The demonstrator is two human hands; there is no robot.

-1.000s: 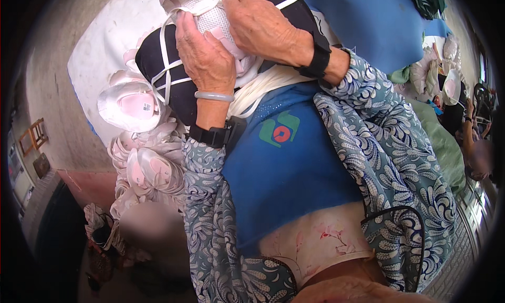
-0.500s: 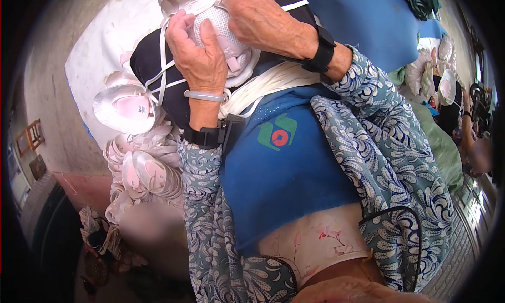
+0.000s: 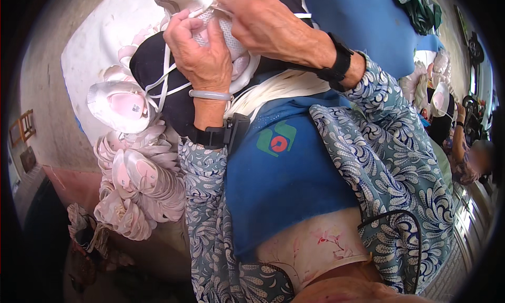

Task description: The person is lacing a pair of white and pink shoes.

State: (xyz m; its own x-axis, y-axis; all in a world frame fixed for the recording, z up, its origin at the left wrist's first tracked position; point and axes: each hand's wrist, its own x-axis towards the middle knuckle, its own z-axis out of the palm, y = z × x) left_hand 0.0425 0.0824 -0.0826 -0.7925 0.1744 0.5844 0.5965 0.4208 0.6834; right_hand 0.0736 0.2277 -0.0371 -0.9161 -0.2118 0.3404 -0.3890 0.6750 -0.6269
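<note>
A white and pink mesh shoe upper (image 3: 225, 32) rests on a dark cloth at the top of the view, partly hidden by my hands. My left hand (image 3: 202, 53) is closed around its left side, thumb and fingers bent against the mesh. From the right, my right hand (image 3: 271, 26) pinches a white shoelace (image 3: 209, 4) over the upper's opening. Loose lace lengths (image 3: 167, 74) hang left of my left wrist. Across my lap lies a bundle of white laces (image 3: 281, 90), just below the upper.
Another white and pink upper (image 3: 123, 107) lies to the left, above a stack of similar uppers (image 3: 139, 182). A white sheet (image 3: 97, 50) and a blue surface (image 3: 363, 29) lie beyond. At far right, another person's arm (image 3: 459, 137) is near more uppers (image 3: 441, 97).
My right hand has shifted slightly left over the upper, drawing nearer my left fingers. The lace there now runs shorter between them. The whole view has tilted slightly.
</note>
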